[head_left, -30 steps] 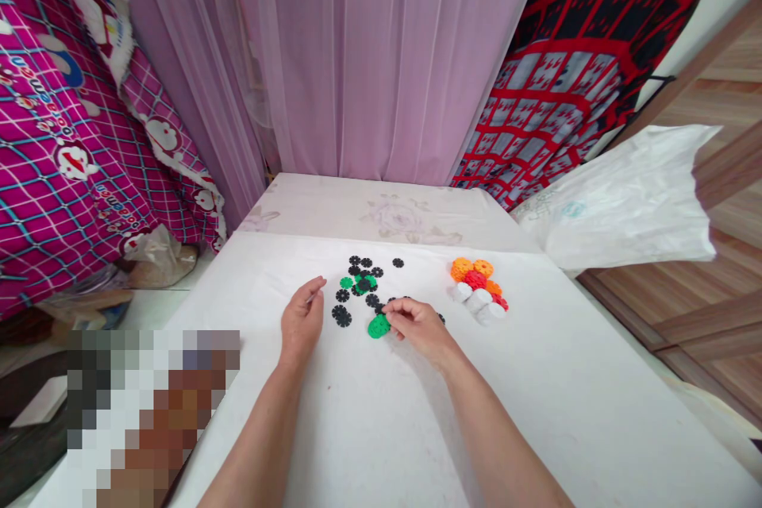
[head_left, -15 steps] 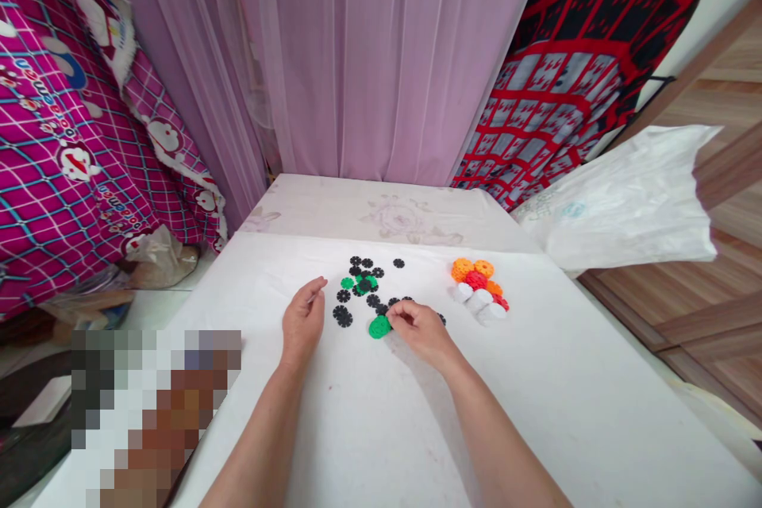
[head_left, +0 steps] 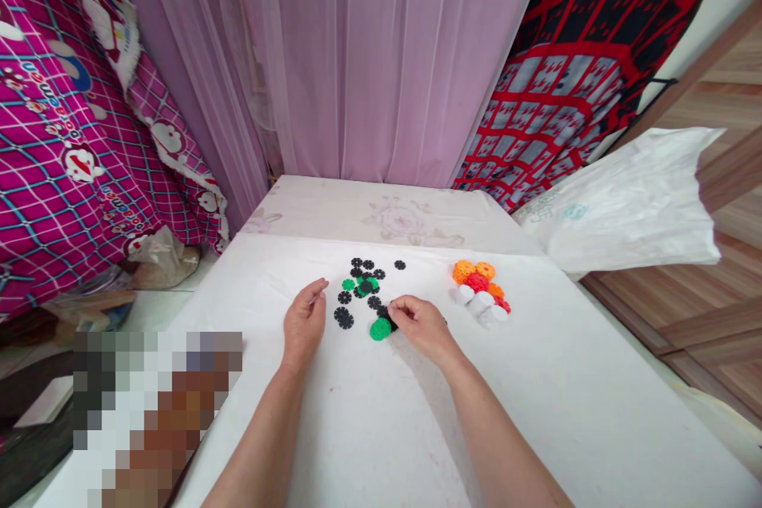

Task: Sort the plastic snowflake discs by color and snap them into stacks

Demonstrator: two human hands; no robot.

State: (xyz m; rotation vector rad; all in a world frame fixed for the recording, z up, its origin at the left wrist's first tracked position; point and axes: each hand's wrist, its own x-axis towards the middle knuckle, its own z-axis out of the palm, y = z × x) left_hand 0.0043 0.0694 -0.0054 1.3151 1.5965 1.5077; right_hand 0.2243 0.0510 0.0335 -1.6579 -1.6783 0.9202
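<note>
My right hand (head_left: 412, 315) (pinching or not, I cannot tell) lies just right of the green stack (head_left: 379, 329), which a sideways nudge could topple; my left hand (head_left: 305, 321), fingers parted, flanks black discs (head_left: 344, 319).

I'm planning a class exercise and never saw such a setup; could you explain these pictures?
There is no machine: the left hand and right hand are one person's own, bare. Every picture comes from a camera worn on that person's head, looking forward and down. On the white tabletop lie notched black discs, with green discs among them and a green stack nearest the person. To the right are orange discs, red discs and white discs. The right hand is bent over black discs beside that stack; whether it grips one, I cannot tell. The left hand is left of the discs, half open, no piece clearly visible in it.
</note>
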